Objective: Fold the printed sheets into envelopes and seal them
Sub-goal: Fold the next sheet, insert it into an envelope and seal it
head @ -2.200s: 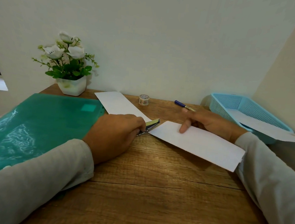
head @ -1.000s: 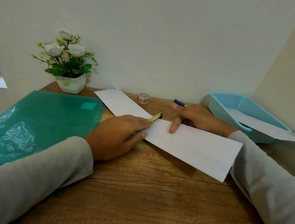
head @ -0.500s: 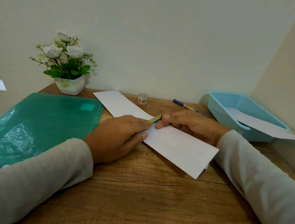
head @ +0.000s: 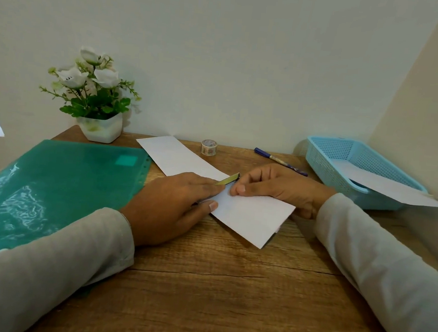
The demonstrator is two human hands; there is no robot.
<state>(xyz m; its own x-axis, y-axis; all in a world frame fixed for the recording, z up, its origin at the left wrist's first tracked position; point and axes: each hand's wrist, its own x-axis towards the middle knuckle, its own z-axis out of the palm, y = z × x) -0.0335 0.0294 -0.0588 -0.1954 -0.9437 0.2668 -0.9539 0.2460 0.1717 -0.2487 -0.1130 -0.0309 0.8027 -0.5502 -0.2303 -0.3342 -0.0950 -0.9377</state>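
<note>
Yellow-topped and small, what looks like a stapler [head: 229,179] sits in the left hand [head: 174,204], whose fingers curl round it, the thumb tip against the paper's near edge. Its nose juts past the fingertips, right at the end of the folded sheet [head: 251,217]. The right hand [head: 277,188] meets it there, bent fingertips pinching that same end, so both hands touch the sheet at one end. From there the sheet's long axis runs off rightward and toward the person, under the right wrist. Sealing, I judge, turns on that end lying inside the stapler's mouth; whether it does is hidden. Beyond the left hand lies a second folded sheet [head: 176,156]. Beyond the right hand are a tape roll [head: 209,147], a pen [head: 279,160] and a blue basket [head: 345,161].
</note>
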